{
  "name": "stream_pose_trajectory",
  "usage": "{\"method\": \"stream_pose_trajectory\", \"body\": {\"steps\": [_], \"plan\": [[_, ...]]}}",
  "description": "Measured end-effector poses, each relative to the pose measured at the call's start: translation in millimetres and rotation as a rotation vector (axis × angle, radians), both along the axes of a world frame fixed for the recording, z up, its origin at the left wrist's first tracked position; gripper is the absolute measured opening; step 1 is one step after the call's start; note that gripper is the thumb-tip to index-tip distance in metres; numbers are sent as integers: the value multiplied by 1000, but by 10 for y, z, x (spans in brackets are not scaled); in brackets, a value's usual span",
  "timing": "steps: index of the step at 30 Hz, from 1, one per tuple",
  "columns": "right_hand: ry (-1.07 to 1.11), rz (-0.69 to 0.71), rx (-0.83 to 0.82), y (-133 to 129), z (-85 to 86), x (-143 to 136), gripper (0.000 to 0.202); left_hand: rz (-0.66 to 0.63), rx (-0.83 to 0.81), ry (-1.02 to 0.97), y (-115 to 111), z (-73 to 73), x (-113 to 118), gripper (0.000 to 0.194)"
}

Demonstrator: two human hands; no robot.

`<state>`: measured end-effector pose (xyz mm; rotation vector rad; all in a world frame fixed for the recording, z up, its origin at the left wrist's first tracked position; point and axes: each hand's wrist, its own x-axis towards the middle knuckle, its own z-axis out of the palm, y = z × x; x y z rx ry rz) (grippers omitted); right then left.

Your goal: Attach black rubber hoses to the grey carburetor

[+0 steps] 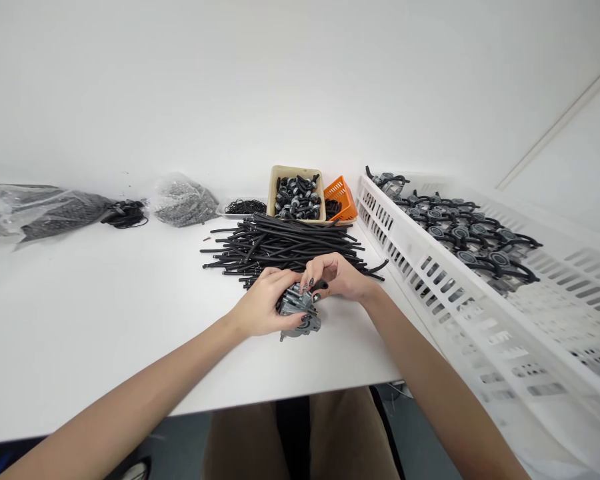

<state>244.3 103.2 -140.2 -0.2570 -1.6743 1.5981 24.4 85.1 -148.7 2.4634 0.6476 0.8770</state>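
My left hand [269,301] is wrapped round a grey metal carburetor [307,325], its thumb along the near side. The carburetor is held just above the white table, partly hidden by my fingers. My right hand [337,277] is closed at its upper right side, thumb and fingers pinching a short black rubber hose [321,285] against the metal. Whether the hose is seated on the carburetor I cannot tell. Right behind my hands lies a heap of long black hoses [285,243].
A cream bin [271,193] of small black and metal parts stands at the back, beside a tilted orange basket [347,200]. Several similar assemblies [460,233] sit in a large white crate [430,287] on the right. Plastic bags [183,199] of parts lie back left.
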Motion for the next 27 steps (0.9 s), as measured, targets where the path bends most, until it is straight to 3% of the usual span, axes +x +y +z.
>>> {"method": "stream_pose_trajectory", "body": {"steps": [7, 17, 27], "plan": [[-14, -28, -21, -26, 20, -10, 25, 8, -11, 11, 11, -26, -12, 34], [-107, 83, 48, -85, 159, -13, 38, 21, 2, -9, 19, -47, -6, 32], [-145, -36, 121, -138, 165, -66, 37, 40, 17, 26, -8, -13, -4, 24]]}}
